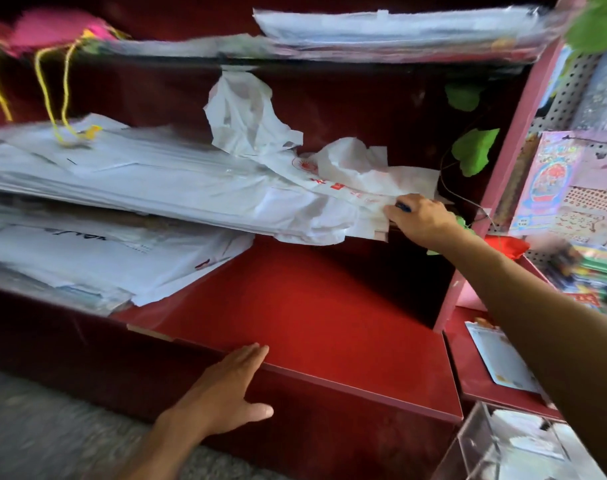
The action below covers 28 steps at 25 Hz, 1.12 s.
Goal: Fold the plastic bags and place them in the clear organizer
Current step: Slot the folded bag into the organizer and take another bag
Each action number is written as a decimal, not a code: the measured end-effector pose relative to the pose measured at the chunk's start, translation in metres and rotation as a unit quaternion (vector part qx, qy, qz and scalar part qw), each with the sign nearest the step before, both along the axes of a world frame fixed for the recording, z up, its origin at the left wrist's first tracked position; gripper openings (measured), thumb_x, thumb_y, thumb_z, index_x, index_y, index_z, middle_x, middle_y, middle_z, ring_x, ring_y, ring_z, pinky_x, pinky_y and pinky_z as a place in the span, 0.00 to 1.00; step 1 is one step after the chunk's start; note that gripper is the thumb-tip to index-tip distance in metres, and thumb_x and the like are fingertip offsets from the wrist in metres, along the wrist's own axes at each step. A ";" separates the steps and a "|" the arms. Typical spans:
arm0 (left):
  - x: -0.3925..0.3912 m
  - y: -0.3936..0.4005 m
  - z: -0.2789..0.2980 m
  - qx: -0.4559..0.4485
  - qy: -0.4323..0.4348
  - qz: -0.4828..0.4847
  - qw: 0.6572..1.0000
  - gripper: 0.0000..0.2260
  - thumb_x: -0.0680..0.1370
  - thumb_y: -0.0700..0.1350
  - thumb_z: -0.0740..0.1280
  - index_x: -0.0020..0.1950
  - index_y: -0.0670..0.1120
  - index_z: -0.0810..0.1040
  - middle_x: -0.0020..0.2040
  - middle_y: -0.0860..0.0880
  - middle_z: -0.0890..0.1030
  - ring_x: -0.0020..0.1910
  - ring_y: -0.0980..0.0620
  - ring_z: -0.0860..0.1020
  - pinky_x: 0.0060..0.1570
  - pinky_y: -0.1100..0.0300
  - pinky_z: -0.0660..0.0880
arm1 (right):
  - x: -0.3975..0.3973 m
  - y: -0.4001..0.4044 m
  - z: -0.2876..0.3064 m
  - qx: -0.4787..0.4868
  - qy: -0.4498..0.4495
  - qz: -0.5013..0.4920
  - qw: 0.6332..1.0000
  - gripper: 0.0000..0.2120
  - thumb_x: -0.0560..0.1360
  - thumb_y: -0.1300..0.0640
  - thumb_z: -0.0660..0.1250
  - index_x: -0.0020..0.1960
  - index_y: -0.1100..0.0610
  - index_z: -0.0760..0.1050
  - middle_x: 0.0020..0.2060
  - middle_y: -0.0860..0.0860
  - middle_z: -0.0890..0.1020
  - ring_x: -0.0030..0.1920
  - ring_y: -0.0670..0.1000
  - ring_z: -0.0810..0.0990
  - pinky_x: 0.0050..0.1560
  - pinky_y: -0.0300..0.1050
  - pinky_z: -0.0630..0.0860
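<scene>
Head view: the right hand has its fingers closed on the right end of a crumpled white plastic bag with red print, thumb on top; the fingertips are hidden under the plastic. A small dark blue thing shows at the thumb, too small to make out. The bag lies on the right end of a stack of flat white plastic bags on the middle shelf of a dark red shelving unit, its long axis running left to right along the shelf, one loose end sticking up towards the shelf above. The left hand rests flat on the front edge of the lower red shelf board, fingers together and straight, thumb spread, gripping nothing. A clear acrylic organizer stands at the lower right corner, cut off by the frame edge, with white folded pieces inside, blurred. The upper shelf and left side are smeared by motion blur.
</scene>
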<state>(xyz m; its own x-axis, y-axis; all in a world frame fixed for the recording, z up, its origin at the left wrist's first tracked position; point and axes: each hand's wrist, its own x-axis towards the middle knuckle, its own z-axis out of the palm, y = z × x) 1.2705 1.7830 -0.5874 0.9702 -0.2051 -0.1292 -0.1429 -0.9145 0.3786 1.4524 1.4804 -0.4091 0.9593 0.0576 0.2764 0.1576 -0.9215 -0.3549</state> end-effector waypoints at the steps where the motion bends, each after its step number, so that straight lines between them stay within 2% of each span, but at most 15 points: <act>1: 0.000 0.000 0.000 -0.002 -0.001 0.001 1.000 0.44 0.76 0.61 0.68 0.81 0.56 0.41 0.81 0.55 0.43 0.79 0.58 0.44 0.77 0.55 0.49 | 0.000 0.000 0.000 0.009 0.002 -0.002 1.000 0.18 0.75 0.39 0.57 0.51 0.52 0.74 0.58 0.53 0.77 0.59 0.60 0.73 0.62 0.58 0.71; 3: 0.001 0.000 0.000 -0.005 0.000 0.004 1.000 0.44 0.76 0.60 0.68 0.81 0.56 0.42 0.81 0.55 0.44 0.79 0.58 0.44 0.78 0.54 0.50 | -0.005 -0.002 -0.002 0.051 -0.059 0.003 0.997 0.18 0.76 0.43 0.59 0.55 0.56 0.75 0.59 0.55 0.76 0.60 0.61 0.73 0.60 0.57 0.72; 6: 0.004 -0.002 -0.002 -0.001 -0.002 0.017 1.000 0.43 0.76 0.60 0.68 0.81 0.56 0.43 0.81 0.55 0.45 0.79 0.58 0.45 0.77 0.53 0.52 | -0.037 -0.004 -0.005 0.146 -0.268 0.005 0.952 0.18 0.76 0.54 0.63 0.64 0.58 0.77 0.63 0.55 0.78 0.63 0.61 0.73 0.63 0.53 0.69; 8: 0.005 -0.006 -0.003 0.010 -0.004 0.018 1.000 0.42 0.77 0.60 0.67 0.81 0.56 0.43 0.81 0.54 0.46 0.79 0.56 0.45 0.77 0.53 0.52 | -0.068 -0.003 -0.008 0.134 -0.355 0.021 0.925 0.16 0.74 0.59 0.66 0.60 0.58 0.80 0.58 0.54 0.82 0.61 0.60 0.74 0.62 0.49 0.67; 11: 0.008 -0.010 0.005 0.006 -0.046 0.036 0.998 0.36 0.77 0.59 0.68 0.80 0.58 0.52 0.79 0.55 0.58 0.78 0.55 0.56 0.75 0.58 0.57 | -0.118 0.001 -0.015 0.056 -0.402 0.070 0.911 0.11 0.69 0.61 0.67 0.48 0.56 0.84 0.45 0.52 0.85 0.53 0.62 0.79 0.55 0.57 0.73; 12: 0.011 -0.009 0.011 -0.023 -0.082 0.055 0.995 0.32 0.77 0.58 0.69 0.78 0.59 0.59 0.76 0.56 0.66 0.75 0.55 0.64 0.73 0.59 0.61 | -0.136 0.006 -0.021 0.035 -0.394 0.086 0.914 0.10 0.67 0.62 0.67 0.45 0.56 0.84 0.42 0.51 0.85 0.50 0.62 0.80 0.52 0.58 0.74; 14: 0.016 -0.010 0.027 -0.154 -0.176 0.115 0.965 0.21 0.76 0.51 0.72 0.67 0.63 0.73 0.63 0.57 0.79 0.64 0.55 0.76 0.66 0.55 0.71 | -0.168 0.018 -0.033 0.010 -0.352 0.130 0.927 0.11 0.66 0.63 0.65 0.42 0.54 0.84 0.38 0.51 0.85 0.45 0.60 0.80 0.48 0.55 0.74; 16: 0.016 -0.012 0.047 -0.313 -0.263 0.180 0.895 0.18 0.74 0.43 0.74 0.54 0.64 0.76 0.52 0.59 0.82 0.54 0.55 0.81 0.57 0.54 0.77 | -0.197 0.028 -0.044 0.017 -0.289 0.207 0.934 0.11 0.64 0.61 0.65 0.40 0.52 0.84 0.36 0.47 0.84 0.42 0.54 0.80 0.47 0.52 0.76; 18: 0.007 -0.018 0.070 -0.415 -0.330 0.169 0.831 0.17 0.70 0.48 0.75 0.55 0.62 0.77 0.53 0.57 0.83 0.55 0.55 0.81 0.54 0.59 0.76 | -0.217 0.031 -0.043 0.095 -0.176 0.266 0.943 0.10 0.65 0.60 0.65 0.39 0.49 0.83 0.37 0.43 0.84 0.42 0.44 0.80 0.48 0.46 0.76; 19: 0.000 -0.021 0.081 -0.436 -0.351 0.127 0.819 0.20 0.69 0.52 0.74 0.59 0.61 0.77 0.58 0.56 0.82 0.60 0.55 0.79 0.55 0.60 0.74 | -0.222 0.028 -0.039 0.156 -0.094 0.290 0.939 0.10 0.67 0.61 0.66 0.39 0.49 0.83 0.37 0.42 0.84 0.42 0.42 0.81 0.47 0.43 0.77; 21: -0.015 -0.028 0.096 -0.417 -0.360 0.016 0.834 0.32 0.66 0.56 0.74 0.69 0.57 0.72 0.70 0.55 0.74 0.71 0.53 0.71 0.63 0.56 0.70 | -0.227 0.021 -0.029 0.266 0.053 0.343 0.899 0.11 0.69 0.64 0.66 0.39 0.51 0.83 0.36 0.46 0.84 0.38 0.45 0.82 0.41 0.42 0.77; 23: -0.024 -0.041 0.101 -0.313 -0.352 -0.074 0.879 0.40 0.63 0.60 0.76 0.73 0.54 0.68 0.77 0.52 0.64 0.77 0.51 0.61 0.71 0.53 0.63 | -0.222 0.011 -0.026 0.334 0.121 0.392 0.849 0.12 0.69 0.68 0.64 0.37 0.54 0.82 0.33 0.50 0.83 0.35 0.49 0.80 0.39 0.42 0.74; 24: -0.026 -0.049 0.100 -0.243 -0.360 -0.103 0.895 0.40 0.63 0.61 0.76 0.73 0.55 0.69 0.79 0.52 0.61 0.78 0.51 0.59 0.73 0.53 0.60 | -0.218 0.006 -0.027 0.366 0.141 0.408 0.825 0.12 0.67 0.69 0.62 0.36 0.56 0.82 0.32 0.53 0.82 0.35 0.51 0.79 0.39 0.44 0.73; 26: -0.025 -0.064 0.093 -0.152 -0.399 -0.123 0.896 0.27 0.66 0.60 0.75 0.63 0.56 0.77 0.77 0.52 0.64 0.77 0.51 0.60 0.73 0.48 0.61 | -0.210 -0.002 -0.033 0.443 0.181 0.429 0.766 0.11 0.64 0.69 0.61 0.34 0.58 0.81 0.31 0.56 0.79 0.34 0.54 0.76 0.39 0.45 0.72; 28: -0.023 -0.070 0.089 -0.137 -0.436 -0.117 0.882 0.10 0.70 0.53 0.72 0.48 0.51 0.83 0.71 0.52 0.73 0.73 0.49 0.67 0.68 0.44 0.66 | -0.206 -0.010 -0.037 0.516 0.212 0.442 0.702 0.07 0.61 0.65 0.63 0.32 0.59 0.80 0.29 0.54 0.76 0.33 0.50 0.73 0.38 0.41 0.70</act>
